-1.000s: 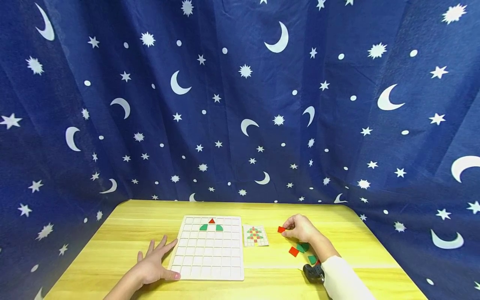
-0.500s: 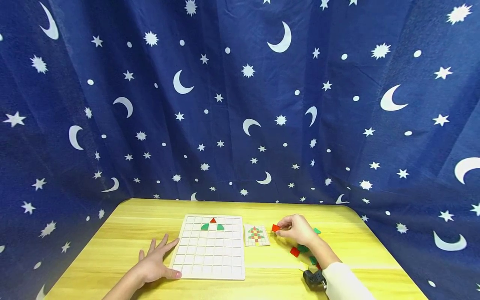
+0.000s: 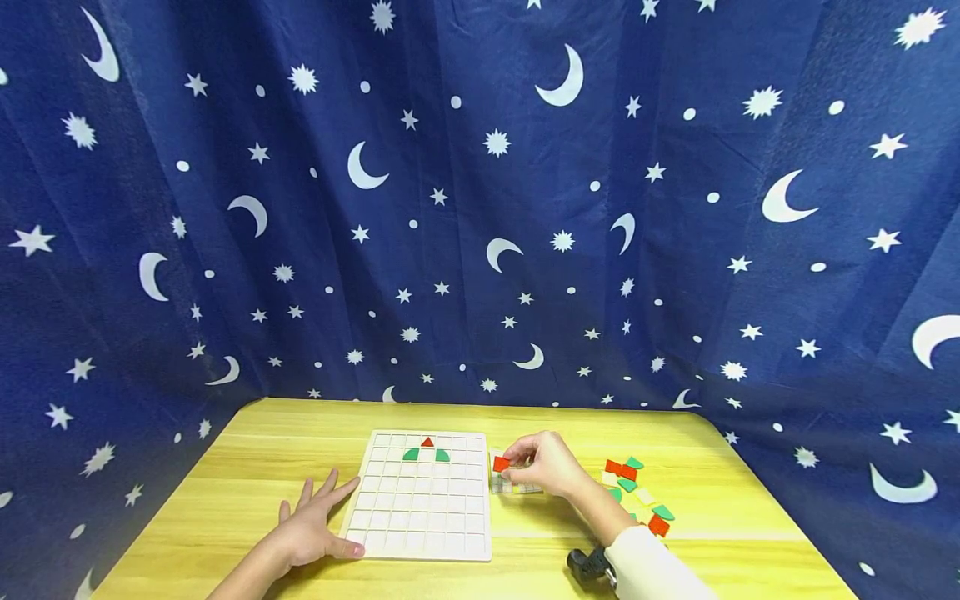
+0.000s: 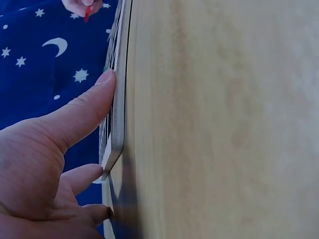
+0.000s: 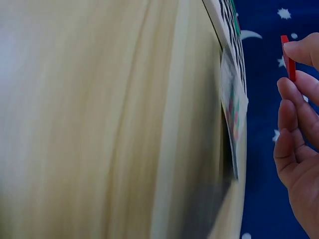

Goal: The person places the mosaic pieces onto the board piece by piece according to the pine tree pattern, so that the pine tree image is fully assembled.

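My right hand pinches a red square tile between thumb and fingertips. It hovers over the pattern card, covering much of it; in the right wrist view the red tile shows edge-on, clear of the table. With fingers spread, my left hand rests at the left edge of a white grid board, its thumb on the board's near left corner. Near the board's top sit a red triangle and two green quarter-round tiles, one on each side below it.
On the right of the wooden table lie several loose red, green and cream tiles, partly under the right forearm. A black device hangs by the right wrist. A blue curtain with moons and stars encloses the table's back and sides.
My right hand has carried the red tile leftward from beside the loose tiles to above the pattern card, uncovering more of the pile. The left hand stays by the board.
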### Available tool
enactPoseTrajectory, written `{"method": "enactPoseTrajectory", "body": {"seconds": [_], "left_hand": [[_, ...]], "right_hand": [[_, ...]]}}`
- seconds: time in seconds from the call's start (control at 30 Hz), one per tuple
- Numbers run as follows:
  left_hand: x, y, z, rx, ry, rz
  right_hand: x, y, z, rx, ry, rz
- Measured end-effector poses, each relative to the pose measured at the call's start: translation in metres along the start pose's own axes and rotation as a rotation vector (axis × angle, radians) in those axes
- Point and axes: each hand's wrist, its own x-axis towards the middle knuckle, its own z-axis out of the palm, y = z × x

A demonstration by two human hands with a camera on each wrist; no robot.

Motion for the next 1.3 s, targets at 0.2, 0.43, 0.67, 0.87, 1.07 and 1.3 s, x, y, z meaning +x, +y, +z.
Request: {"method": "enactPoseTrajectory", "body": {"seconds": [0.2, 0.43, 0.67, 0.87, 1.07, 1.3], "left_hand": [[0.0, -0.002, 0.0, -0.003, -0.001, 0.017], [0.003, -0.008, 0.001, -0.006, -0.02, -0.005], [0.001, -0.002, 0.0, -0.015, -0.02, -0.016], [-0.003, 0.006, -0.003, 0.004, -0.031, -0.017], [0.008, -0.014, 0.004, -0.011, -0.008, 0.007], [-0.005, 0.01, -0.005, 0.008, -0.039, -0.005]], "right_hand": [[0.013, -0.014, 0.021, 0.04, -0.002, 0.008], [0.031, -0.033, 0.038, 0.045, 0.015, 0.008], [0.053, -0.041, 0.055, 0.043, -0.013, -0.005], [0.069, -0.046, 0.071, 0.009, -0.032, -0.007], [0.077, -0.043, 0.08, 0.006, -0.034, 0.039], [0.085, -0.041, 0.086, -0.061, -0.063, 0.034]]}}
